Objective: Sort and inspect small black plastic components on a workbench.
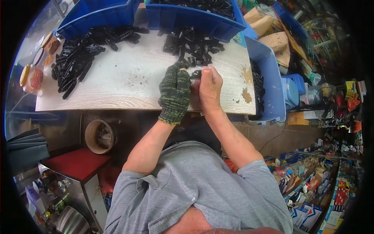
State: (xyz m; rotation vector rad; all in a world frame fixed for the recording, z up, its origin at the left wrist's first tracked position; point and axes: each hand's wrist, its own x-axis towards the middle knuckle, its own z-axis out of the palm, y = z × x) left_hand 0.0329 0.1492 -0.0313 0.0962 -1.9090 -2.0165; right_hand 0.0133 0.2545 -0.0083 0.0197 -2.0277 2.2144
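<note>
My left hand (pixel 174 87) wears a dark green knitted glove and is closed at the near side of a pile of small black plastic parts (pixel 194 45). A black strip stands out above its fingertips, though I cannot tell whether it is gripped or lies in the pile. Close beside it, my bare right hand (pixel 211 86) is closed, thumb on top, on a small black plastic piece (pixel 196 74) whose end points toward the glove. The fingers partly hide this piece. On the table's left lies a heap of longer black plastic strips (pixel 74 64).
Blue bins (pixel 194 17) with black parts line the far edge of the white table (pixel 120 84). Another blue bin (pixel 269 78) stands at the right edge. Lidded jars (pixel 32 80) sit at the left. Below are a round bucket (pixel 100 136) and a red-topped cabinet (pixel 76 165).
</note>
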